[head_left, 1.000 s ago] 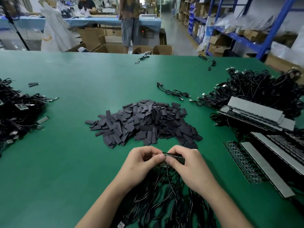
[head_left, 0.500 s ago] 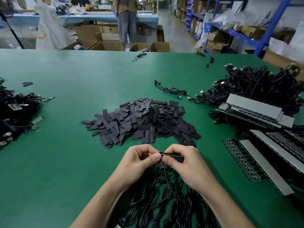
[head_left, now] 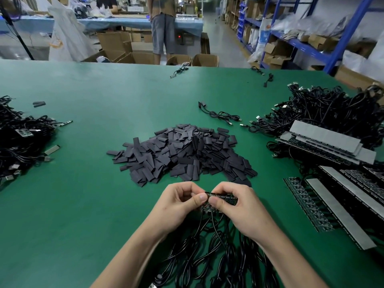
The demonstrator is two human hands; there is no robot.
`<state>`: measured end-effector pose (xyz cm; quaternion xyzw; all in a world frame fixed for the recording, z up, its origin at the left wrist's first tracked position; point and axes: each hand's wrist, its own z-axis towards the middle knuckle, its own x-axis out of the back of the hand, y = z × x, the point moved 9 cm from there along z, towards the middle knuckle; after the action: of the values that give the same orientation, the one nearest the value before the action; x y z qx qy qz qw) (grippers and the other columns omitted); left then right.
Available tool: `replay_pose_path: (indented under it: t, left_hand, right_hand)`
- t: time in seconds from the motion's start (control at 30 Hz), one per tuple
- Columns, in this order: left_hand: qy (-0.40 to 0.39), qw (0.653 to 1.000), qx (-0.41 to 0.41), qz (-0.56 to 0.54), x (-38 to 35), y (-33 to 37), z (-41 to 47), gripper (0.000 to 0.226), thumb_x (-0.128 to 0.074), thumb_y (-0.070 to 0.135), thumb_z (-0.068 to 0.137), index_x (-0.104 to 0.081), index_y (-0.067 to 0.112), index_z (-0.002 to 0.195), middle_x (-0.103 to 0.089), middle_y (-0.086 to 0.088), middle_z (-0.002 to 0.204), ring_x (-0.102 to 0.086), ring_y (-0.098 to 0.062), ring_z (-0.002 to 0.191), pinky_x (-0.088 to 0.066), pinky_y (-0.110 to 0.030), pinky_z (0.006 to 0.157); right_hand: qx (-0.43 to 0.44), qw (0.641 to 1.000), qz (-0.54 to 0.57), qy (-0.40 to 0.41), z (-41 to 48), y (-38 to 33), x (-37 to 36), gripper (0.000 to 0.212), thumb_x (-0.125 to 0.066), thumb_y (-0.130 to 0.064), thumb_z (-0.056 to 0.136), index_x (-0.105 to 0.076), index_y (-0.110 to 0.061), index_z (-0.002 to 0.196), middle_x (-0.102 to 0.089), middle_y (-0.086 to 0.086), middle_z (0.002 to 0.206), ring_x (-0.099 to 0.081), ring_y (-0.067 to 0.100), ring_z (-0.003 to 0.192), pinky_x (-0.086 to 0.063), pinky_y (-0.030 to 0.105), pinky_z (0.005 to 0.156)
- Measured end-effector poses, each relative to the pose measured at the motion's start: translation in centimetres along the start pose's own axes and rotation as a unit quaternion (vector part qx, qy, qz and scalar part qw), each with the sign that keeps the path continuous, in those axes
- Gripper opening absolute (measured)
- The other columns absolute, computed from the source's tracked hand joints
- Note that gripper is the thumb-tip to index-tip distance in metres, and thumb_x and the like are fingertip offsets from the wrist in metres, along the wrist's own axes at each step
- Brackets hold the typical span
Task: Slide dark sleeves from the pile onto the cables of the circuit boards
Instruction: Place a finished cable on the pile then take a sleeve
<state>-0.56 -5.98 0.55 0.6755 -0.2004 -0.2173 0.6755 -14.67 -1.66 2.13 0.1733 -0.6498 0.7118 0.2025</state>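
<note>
A pile of flat dark sleeves (head_left: 182,154) lies in the middle of the green table (head_left: 83,204). Just in front of it, my left hand (head_left: 176,206) and my right hand (head_left: 241,208) both pinch a narrow strip of small circuit boards (head_left: 222,198) held above the table. Thin black cables (head_left: 209,254) hang from the strip and spread toward me between my forearms. Part of the strip is hidden under my fingers.
A heap of black cables with boards (head_left: 18,140) lies at the left. At the right sits a larger cable heap (head_left: 328,113) and rows of board strips with grey backing (head_left: 336,206). A loose cable (head_left: 220,114) lies behind the sleeves. A person (head_left: 163,23) stands beyond the table's far edge.
Both hands have stayed on the board strip, fingers shifting slightly along it. The view has tilted a little; nothing else on the table moved.
</note>
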Motion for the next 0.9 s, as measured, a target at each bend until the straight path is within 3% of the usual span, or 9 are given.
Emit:
replay_pose_path:
  t: [0.23, 0.4, 0.63, 0.8, 0.9]
  left_hand:
    - [0.000, 1.000, 0.007, -0.011, 0.0, 0.0, -0.1, 0.010, -0.071, 0.018, 0.090, -0.073, 0.013, 0.082, -0.064, -0.004, 0.073, -0.053, -0.011, 0.066, -0.043, -0.017, 0.062]
    - [0.005, 0.999, 0.018, -0.036, 0.1, -0.2, 0.0, 0.014, -0.071, 0.020, 0.088, -0.073, 0.006, 0.088, -0.067, -0.004, 0.076, -0.057, -0.010, 0.067, -0.046, -0.018, 0.064]
    - [0.046, 0.999, -0.002, 0.023, 0.7, -0.5, 0.1, 0.019, -0.078, 0.035, 0.085, -0.080, 0.017, 0.088, -0.072, -0.020, 0.082, -0.061, -0.016, 0.074, -0.049, -0.030, 0.071]
    - [0.074, 0.994, -0.010, 0.075, 0.9, -0.6, -0.1, 0.016, -0.076, 0.038, 0.085, -0.078, 0.022, 0.085, -0.069, -0.016, 0.077, -0.059, -0.014, 0.069, -0.047, -0.035, 0.070]
    - [0.095, 0.991, -0.022, 0.088, 1.2, -0.2, -0.1, 0.014, -0.075, 0.036, 0.087, -0.077, 0.022, 0.084, -0.068, -0.021, 0.079, -0.059, -0.015, 0.067, -0.047, -0.036, 0.069]
  right_hand:
    - [0.001, 0.999, 0.028, -0.018, 0.2, 0.2, -0.3, 0.012, -0.073, -0.029, 0.096, -0.070, -0.030, 0.084, -0.070, -0.007, 0.081, -0.064, 0.007, 0.081, -0.049, 0.025, 0.077]
    - [0.012, 0.998, 0.058, -0.011, 0.2, -0.1, -0.3, 0.013, -0.072, -0.035, 0.093, -0.069, -0.025, 0.085, -0.068, -0.007, 0.079, -0.063, 0.005, 0.079, -0.047, 0.019, 0.075]
    - [-0.001, 1.000, -0.007, 0.022, -0.2, 0.2, 0.5, 0.009, -0.073, -0.034, 0.094, -0.071, -0.034, 0.086, -0.072, -0.015, 0.083, -0.066, 0.002, 0.084, -0.046, 0.012, 0.073]
    - [-0.015, 0.996, -0.085, 0.028, -0.1, 1.0, 0.8, 0.005, -0.075, -0.044, 0.089, -0.071, -0.046, 0.092, -0.066, -0.016, 0.092, -0.060, 0.005, 0.098, -0.047, 0.029, 0.086]
    - [-0.016, 0.991, -0.136, 0.011, -0.1, 1.6, 0.7, 0.013, -0.069, -0.053, 0.089, -0.064, -0.055, 0.102, -0.062, -0.021, 0.100, -0.056, 0.004, 0.105, -0.045, 0.029, 0.089]
